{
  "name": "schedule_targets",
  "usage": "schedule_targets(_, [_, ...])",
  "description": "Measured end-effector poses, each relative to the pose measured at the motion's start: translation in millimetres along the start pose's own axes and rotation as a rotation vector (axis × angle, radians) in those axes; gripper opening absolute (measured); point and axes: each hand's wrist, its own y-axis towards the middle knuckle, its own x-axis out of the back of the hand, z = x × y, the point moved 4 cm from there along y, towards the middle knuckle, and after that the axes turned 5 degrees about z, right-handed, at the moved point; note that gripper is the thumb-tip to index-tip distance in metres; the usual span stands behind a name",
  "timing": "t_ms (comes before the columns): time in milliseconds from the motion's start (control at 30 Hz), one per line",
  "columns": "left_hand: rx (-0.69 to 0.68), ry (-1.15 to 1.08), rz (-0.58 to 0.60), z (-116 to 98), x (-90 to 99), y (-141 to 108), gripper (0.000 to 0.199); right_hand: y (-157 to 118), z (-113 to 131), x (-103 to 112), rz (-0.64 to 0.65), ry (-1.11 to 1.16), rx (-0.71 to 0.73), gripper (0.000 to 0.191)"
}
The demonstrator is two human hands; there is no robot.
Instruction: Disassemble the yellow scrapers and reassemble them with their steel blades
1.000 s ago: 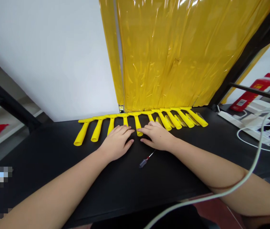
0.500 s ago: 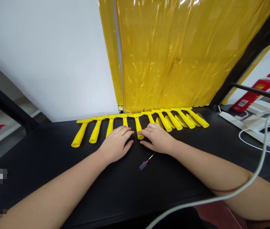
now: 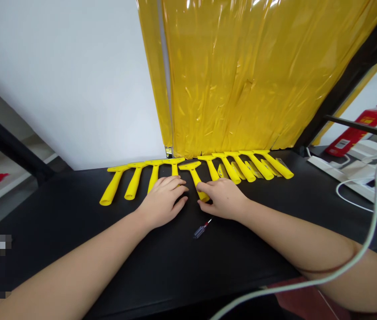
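Several yellow scraper-shaped tools (image 3: 111,189) lie in a row along the back of the black table (image 3: 162,266), handles toward me. My right hand (image 3: 223,198) has its thumb and fingers around the handle end of a middle yellow tool (image 3: 195,178), which sits slightly forward of the row. My left hand (image 3: 163,200) rests over the handle end of another yellow tool (image 3: 174,168), fingers bent and thumb apart. What lies under its fingers is partly hidden. A small screwdriver (image 3: 200,231) with a clear handle lies in front of my right hand.
Behind the row hang a yellow plastic curtain (image 3: 242,80) and a white panel (image 3: 75,89). At the right are a red bottle (image 3: 358,129), a white power strip (image 3: 338,175) and cables. A pale cable (image 3: 308,284) crosses over my right forearm.
The middle yellow tool has come toward me and slightly right, out of the row, with my right hand at its handle. My left hand has barely moved.
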Motion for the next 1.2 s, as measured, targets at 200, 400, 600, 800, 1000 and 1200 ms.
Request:
schedule_targets(200, [-0.089,-0.014,-0.024,-20,10.9,-3,0.029,-15,-3,15,-0.302,0.102,0.018,0.011])
schedule_targets(400, [-0.137,-0.079,-0.005,-32,11.3,-5,0.031,-28,-6,33,-0.563,0.073,0.125,0.013])
schedule_targets(600, [0.010,-0.530,-0.059,-32,10.1,-6,0.030,-39,4,37,-0.663,0.081,0.335,0.010])
schedule_targets(800, [0.310,-1.317,-0.083,-27,-19.1,-10,0.055,-40,21,33,-0.562,0.018,0.599,0.008])
schedule_targets(1000, [0.447,-1.536,-0.212,-26,-16.3,-10,0.039,-32,32,24,-0.368,0.010,0.698,0.012])
schedule_targets(1200, [0.554,-1.550,-0.259,-14,-14.8,-9,0.034,-29,23,21,-0.200,0.084,0.661,0.019])
